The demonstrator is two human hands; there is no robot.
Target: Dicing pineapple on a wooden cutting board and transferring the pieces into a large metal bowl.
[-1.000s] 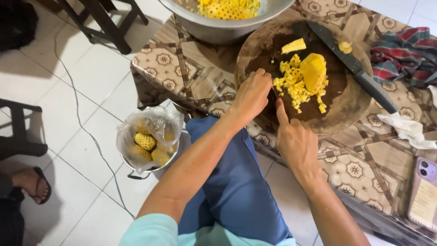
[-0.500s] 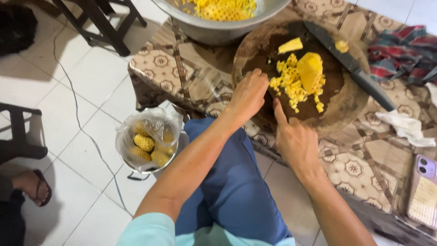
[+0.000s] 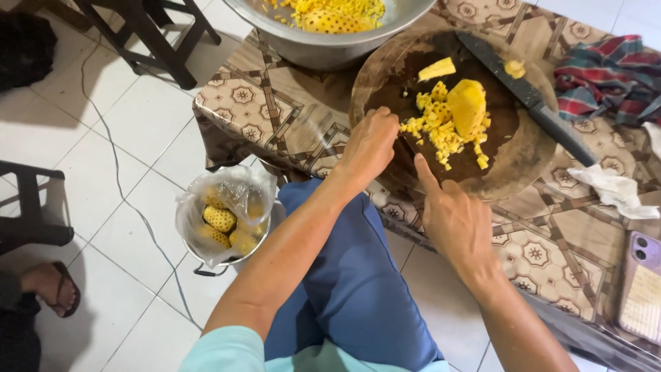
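Note:
A round dark wooden cutting board lies on the patterned table. On it sit a chunk of yellow pineapple and a heap of chopped pieces. My left hand grips the board's near-left rim. My right hand rests at the board's near edge, its index finger pointing up along the rim. A long dark knife lies loose across the board's far right side, untouched.
A large metal bowl with chopped pineapple stands at the back. A bag-lined bucket holding pineapple peels sits on the floor. A plaid cloth, a white tissue and a phone lie at the right. Another person's sandalled foot is at left.
Both hands keep their places on the board's near rim. The view has shifted slightly; the board and fruit look unmoved.

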